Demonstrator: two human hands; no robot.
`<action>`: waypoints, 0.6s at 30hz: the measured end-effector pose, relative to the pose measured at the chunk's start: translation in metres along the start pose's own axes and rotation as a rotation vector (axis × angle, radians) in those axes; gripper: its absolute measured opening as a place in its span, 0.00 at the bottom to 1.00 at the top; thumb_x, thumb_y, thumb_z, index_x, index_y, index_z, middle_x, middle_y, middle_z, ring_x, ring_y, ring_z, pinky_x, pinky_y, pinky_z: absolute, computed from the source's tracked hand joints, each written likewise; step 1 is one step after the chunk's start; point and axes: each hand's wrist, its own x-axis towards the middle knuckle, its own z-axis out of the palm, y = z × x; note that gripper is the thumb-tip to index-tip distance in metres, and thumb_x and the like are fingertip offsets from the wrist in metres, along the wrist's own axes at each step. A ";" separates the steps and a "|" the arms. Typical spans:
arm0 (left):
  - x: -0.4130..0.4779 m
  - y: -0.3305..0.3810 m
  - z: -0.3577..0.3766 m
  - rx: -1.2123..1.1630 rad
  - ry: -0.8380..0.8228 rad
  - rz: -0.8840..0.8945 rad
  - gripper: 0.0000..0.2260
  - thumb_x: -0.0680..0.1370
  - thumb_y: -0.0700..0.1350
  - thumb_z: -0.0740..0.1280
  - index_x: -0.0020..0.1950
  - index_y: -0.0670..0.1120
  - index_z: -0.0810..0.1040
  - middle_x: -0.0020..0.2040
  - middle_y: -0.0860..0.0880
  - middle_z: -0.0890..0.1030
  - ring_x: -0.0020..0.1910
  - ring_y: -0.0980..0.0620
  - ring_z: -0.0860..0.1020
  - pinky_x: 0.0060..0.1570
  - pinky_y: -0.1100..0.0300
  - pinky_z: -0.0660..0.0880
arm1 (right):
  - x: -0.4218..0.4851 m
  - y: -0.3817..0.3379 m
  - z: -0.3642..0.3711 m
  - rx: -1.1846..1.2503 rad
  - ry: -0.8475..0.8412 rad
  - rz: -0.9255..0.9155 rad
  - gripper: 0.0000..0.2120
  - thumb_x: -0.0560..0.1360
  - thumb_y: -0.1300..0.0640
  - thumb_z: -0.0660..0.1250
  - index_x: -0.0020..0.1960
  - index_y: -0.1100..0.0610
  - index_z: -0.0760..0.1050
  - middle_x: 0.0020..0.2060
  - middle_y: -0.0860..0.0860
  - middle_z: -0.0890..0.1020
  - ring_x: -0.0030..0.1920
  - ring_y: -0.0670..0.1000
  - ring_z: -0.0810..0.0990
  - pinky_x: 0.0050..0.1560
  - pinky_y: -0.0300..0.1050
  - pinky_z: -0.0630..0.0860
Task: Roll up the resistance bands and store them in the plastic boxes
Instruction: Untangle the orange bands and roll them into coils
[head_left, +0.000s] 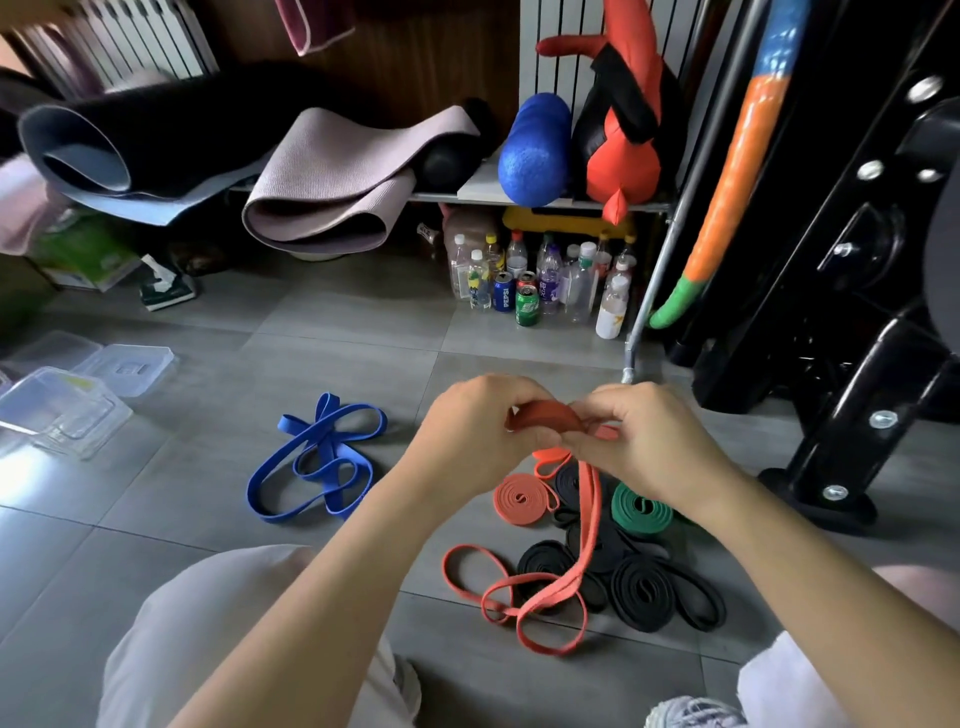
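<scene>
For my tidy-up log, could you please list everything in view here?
held band: one, orange, partly rolled between both hands, tail looping on the floor
orange roll: one, orange, floor below the hands
green band: one, green, rolled, right of the orange roll
black bands: several, black, rolled, floor beside them
blue band: one, blue, loose, floor left of the hands
plastic boxes: a few, clear, floor far left
bottles and cans: many, mixed, under the shelf
mats: two, black-blue and greyish, shelf
foam roller: one, blue, shelf
left hand: pinches the held band
right hand: pinches the held band
</scene>
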 end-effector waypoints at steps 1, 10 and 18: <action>0.000 0.000 0.001 -0.018 0.015 -0.012 0.09 0.71 0.46 0.73 0.50 0.51 0.83 0.45 0.54 0.83 0.42 0.54 0.75 0.49 0.57 0.73 | -0.001 0.000 -0.001 0.044 -0.001 0.011 0.04 0.69 0.58 0.75 0.42 0.50 0.83 0.32 0.44 0.79 0.36 0.45 0.77 0.39 0.41 0.71; 0.005 0.005 0.005 -1.153 0.083 -0.206 0.11 0.67 0.40 0.70 0.48 0.41 0.80 0.42 0.44 0.82 0.40 0.52 0.80 0.40 0.64 0.78 | -0.003 -0.011 -0.010 0.644 0.129 0.083 0.08 0.58 0.50 0.74 0.38 0.45 0.83 0.38 0.55 0.85 0.41 0.56 0.83 0.52 0.57 0.79; 0.005 0.006 0.016 -1.131 0.015 -0.233 0.08 0.70 0.41 0.70 0.48 0.45 0.80 0.44 0.47 0.83 0.41 0.53 0.81 0.41 0.62 0.79 | -0.006 -0.003 -0.012 0.612 0.176 0.076 0.07 0.62 0.53 0.73 0.40 0.45 0.81 0.36 0.46 0.85 0.37 0.46 0.84 0.45 0.43 0.81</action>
